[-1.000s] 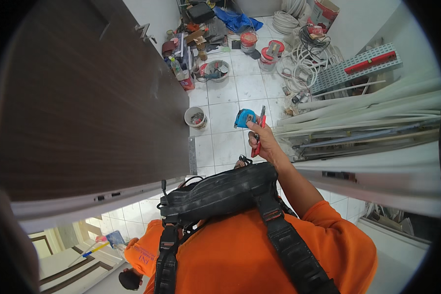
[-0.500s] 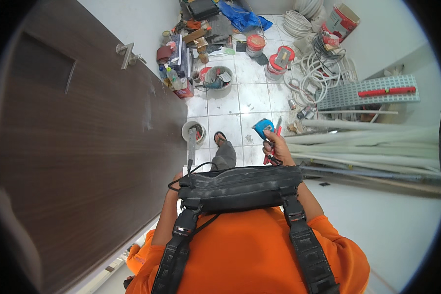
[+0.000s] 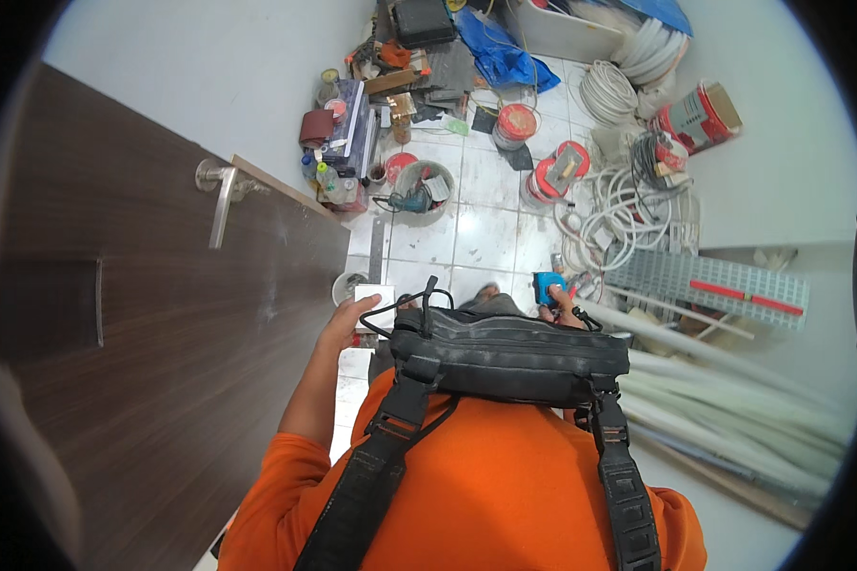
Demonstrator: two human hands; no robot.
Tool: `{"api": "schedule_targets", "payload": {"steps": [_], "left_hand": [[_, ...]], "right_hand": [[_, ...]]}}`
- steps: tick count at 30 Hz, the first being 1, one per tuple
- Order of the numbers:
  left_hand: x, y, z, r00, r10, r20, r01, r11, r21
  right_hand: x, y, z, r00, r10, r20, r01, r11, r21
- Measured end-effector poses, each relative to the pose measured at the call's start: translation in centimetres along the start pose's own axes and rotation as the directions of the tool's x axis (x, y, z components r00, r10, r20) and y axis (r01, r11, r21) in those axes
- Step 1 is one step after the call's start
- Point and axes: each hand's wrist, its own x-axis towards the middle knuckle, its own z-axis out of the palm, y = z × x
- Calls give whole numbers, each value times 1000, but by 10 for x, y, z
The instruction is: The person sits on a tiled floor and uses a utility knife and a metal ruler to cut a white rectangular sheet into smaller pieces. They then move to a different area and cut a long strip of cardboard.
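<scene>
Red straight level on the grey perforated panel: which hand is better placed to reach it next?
Probably the right hand, nearer the red level though holding a blue tape measure; the left hand is farther.

The tape measure (image 3: pixel 544 283) is blue, the flat piece (image 3: pixel 377 298) white, the door (image 3: pixel 162 333) streaky dark brown.

Coiled tubing (image 3: pixel 607 95), pipes (image 3: pixel 724 385) and buckets (image 3: pixel 517 122) suggest a storeroom (image 3: pixel 484 231).

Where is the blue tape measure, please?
In the head view, the tape measure is right of centre, in the right hand, above the black pouch.
</scene>
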Motion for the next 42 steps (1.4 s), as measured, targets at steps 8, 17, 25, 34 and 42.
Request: {"api": "schedule_targets", "payload": {"steps": [8,17,25,34,42], "left_hand": [[51,53,88,984,136,-116,-160,956,-244],[105,123,202,929,311,-201,-334,938,-90],[179,125,189,899,289,-329,-416,795,-441],[196,141,169,911,257,-323,-388,802,-454],[289,130,160,751,218,-623,-455,855,-250]], "right_hand": [[92,-135,91,982,-115,151,176,850,-497],[144,-188,246,917,61,393,288,580,-762],[206,-186,262,951,177,254,161,419,-894],[229,-209,288,930,332,157,-20,473,-881],[324,-276,237,877,469,100,-192,534,-823]]}}
